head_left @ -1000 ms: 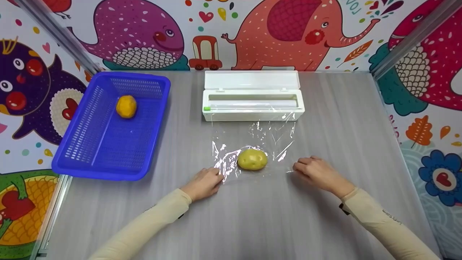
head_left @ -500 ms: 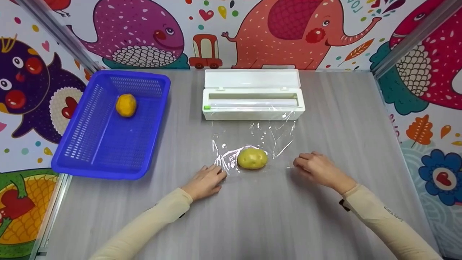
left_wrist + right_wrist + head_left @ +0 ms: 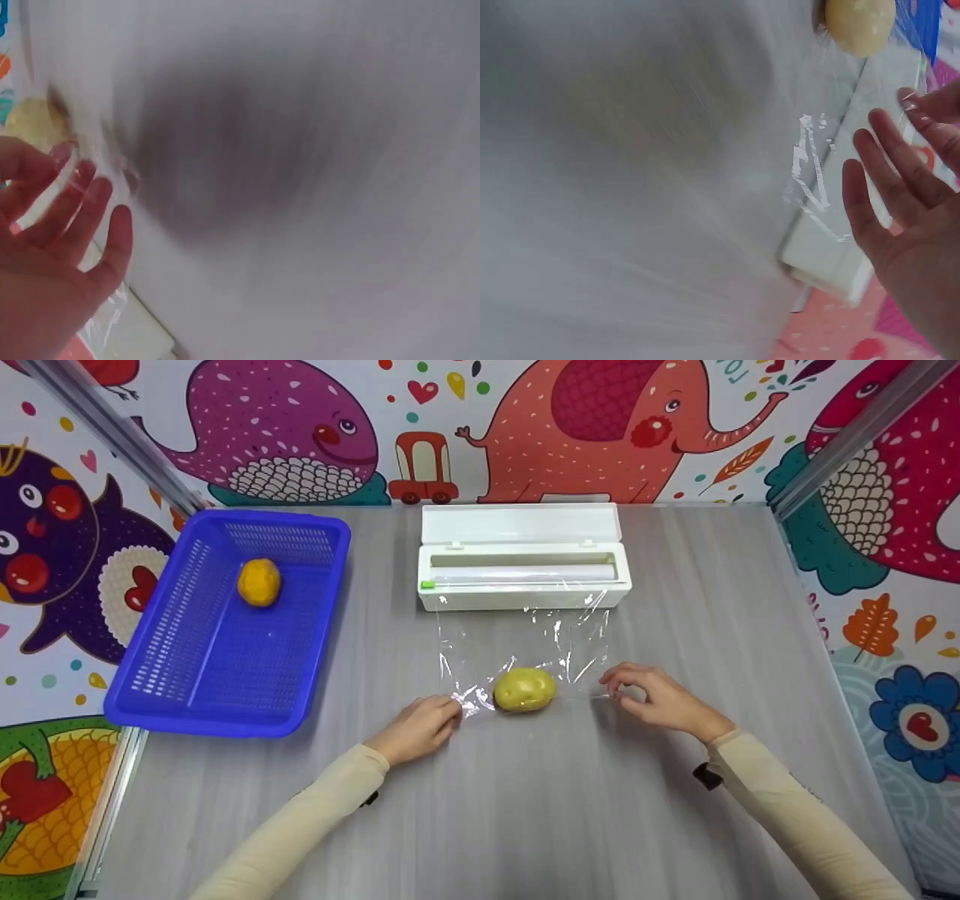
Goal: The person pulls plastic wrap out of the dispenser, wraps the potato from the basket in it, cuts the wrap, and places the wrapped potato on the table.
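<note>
A yellow-green potato lies on clear plastic wrap, drawn from a white dispenser box behind it. In the head view my left hand is at the wrap's near left corner, and my right hand is at its near right corner. Thumb and forefinger of the left hand pinch the film, the other fingers spread apart. The right wrist view has my right hand pinching its corner likewise, its remaining fingers loosely extended. The potato shows beyond the fingertips there.
A blue plastic basket stands at the left with a round yellow item inside. The dispenser's lid is raised at the back, near the patterned wall. A film roll shows inside the box.
The wrap's near edge has come up and back toward the potato. Both hands have shifted slightly away from the body, and the right thumb and forefinger now show apart from the other fingers.
</note>
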`<state>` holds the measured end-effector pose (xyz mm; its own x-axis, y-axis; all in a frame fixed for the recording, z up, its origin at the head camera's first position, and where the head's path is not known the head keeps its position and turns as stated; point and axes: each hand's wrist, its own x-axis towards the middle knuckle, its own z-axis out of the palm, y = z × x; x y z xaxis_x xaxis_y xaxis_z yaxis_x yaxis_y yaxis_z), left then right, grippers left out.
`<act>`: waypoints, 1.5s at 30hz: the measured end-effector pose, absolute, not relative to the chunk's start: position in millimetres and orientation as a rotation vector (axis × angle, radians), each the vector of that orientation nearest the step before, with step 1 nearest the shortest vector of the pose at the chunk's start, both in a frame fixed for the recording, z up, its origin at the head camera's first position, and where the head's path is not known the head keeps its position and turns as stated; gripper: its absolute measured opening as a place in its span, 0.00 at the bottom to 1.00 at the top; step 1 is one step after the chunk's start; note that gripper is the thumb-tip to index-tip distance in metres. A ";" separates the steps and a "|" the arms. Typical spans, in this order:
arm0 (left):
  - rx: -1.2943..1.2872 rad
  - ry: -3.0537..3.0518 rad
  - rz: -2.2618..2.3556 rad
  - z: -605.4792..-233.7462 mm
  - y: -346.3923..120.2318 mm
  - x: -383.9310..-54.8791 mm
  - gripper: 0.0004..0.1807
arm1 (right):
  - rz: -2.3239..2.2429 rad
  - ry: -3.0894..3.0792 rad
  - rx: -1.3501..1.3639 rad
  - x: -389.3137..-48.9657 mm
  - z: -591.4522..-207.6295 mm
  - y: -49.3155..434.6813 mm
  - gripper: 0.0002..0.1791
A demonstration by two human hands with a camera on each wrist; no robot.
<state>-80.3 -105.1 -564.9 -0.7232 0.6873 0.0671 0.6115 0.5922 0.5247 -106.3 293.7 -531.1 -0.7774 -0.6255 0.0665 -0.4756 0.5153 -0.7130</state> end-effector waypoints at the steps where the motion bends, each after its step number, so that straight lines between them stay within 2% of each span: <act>1: 1.076 2.654 0.843 -564.7 -105.2 -81.8 0.03 | -1.169 2.512 -0.875 -107.5 -533.3 293.5 0.10; 6: 0.961 2.582 0.975 -567.2 -105.8 -89.7 0.06 | -1.344 2.373 -0.591 -110.5 -542.9 290.2 0.07; 12: 0.872 2.487 1.178 -573.9 -108.5 -100.6 0.06 | -1.445 2.322 -0.366 -105.2 -532.1 274.9 0.08; 15: 0.830 2.392 1.278 -574.6 -111.2 -104.9 0.02 | -1.481 2.323 -0.329 -103.3 -533.4 270.2 0.08; 18: 0.816 2.316 1.320 -573.8 -113.6 -108.0 0.06 | -1.510 2.350 -0.326 -102.3 -539.0 269.1 0.07; 22: 0.852 2.283 1.335 -572.6 -114.8 -111.3 0.03 | -1.519 2.464 -0.301 -104.6 -559.6 273.5 0.05; 26: 0.751 2.281 1.324 -573.6 -111.7 -115.1 0.03 | -1.513 2.582 -0.243 -107.0 -578.0 276.3 0.02; 31: 0.621 2.275 1.318 -575.2 -106.5 -119.0 0.03 | -1.436 2.771 -0.168 -105.8 -584.4 272.3 0.09; 37: 0.654 2.490 1.220 -577.7 -99.7 -121.1 0.06 | -1.407 2.818 -0.062 -105.2 -585.4 265.6 0.17; 41: 0.711 2.708 1.099 -581.1 -95.5 -119.7 0.12 | -1.431 2.737 0.004 -106.9 -585.2 264.7 0.14; 45: 0.726 2.833 0.941 -585.1 -91.8 -117.1 0.10 | -1.534 2.587 0.066 -110.8 -585.1 267.5 0.09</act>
<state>-117.1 -91.8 -585.1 -0.8862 0.4561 0.0808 0.4139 0.7013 0.5804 -110.8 267.5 -585.1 -0.9902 -0.0300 -0.1367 0.1055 0.4813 -0.8702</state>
